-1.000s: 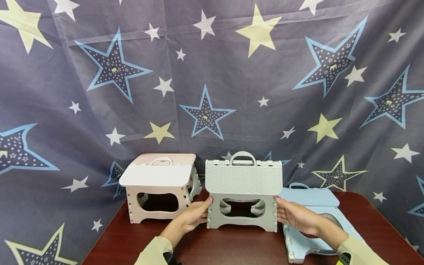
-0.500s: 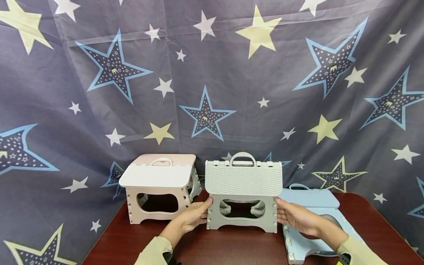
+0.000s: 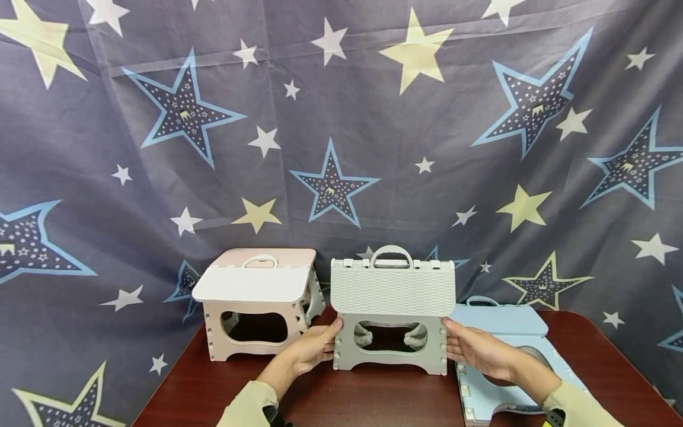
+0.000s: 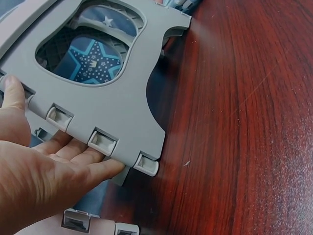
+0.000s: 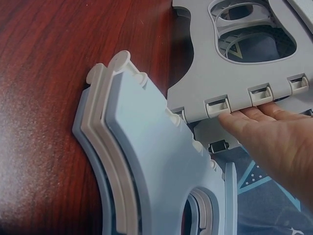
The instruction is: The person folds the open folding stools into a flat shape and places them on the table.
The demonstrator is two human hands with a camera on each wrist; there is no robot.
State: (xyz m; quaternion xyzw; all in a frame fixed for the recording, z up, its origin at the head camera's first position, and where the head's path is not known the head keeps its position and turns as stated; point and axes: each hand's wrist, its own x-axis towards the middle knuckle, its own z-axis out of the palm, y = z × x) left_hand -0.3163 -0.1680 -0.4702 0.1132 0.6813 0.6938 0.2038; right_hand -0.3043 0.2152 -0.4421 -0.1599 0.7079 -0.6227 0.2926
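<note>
A grey-green folding stool (image 3: 392,290) stands unfolded at mid-table, its woven-textured top tilted toward me and its carry handle raised at the back. My left hand (image 3: 308,351) grips the left edge of its front leg panel, thumb at the front; in the left wrist view the fingers (image 4: 73,152) reach behind the hinged edge. On the opposite edge, my right hand (image 3: 482,354) holds the panel the same way. The right wrist view shows those fingers (image 5: 254,117) along the hinge clips of the grey panel (image 5: 215,83). Part of each hand's grip is hidden behind the panel.
An unfolded pink stool (image 3: 248,320) with a white-and-pink top stands to the left. A light-blue folding stool (image 3: 525,379) lies low under my right forearm, its edge close to the right hand. The dark red wooden table (image 3: 368,400) meets a star-patterned grey curtain (image 3: 341,107) behind.
</note>
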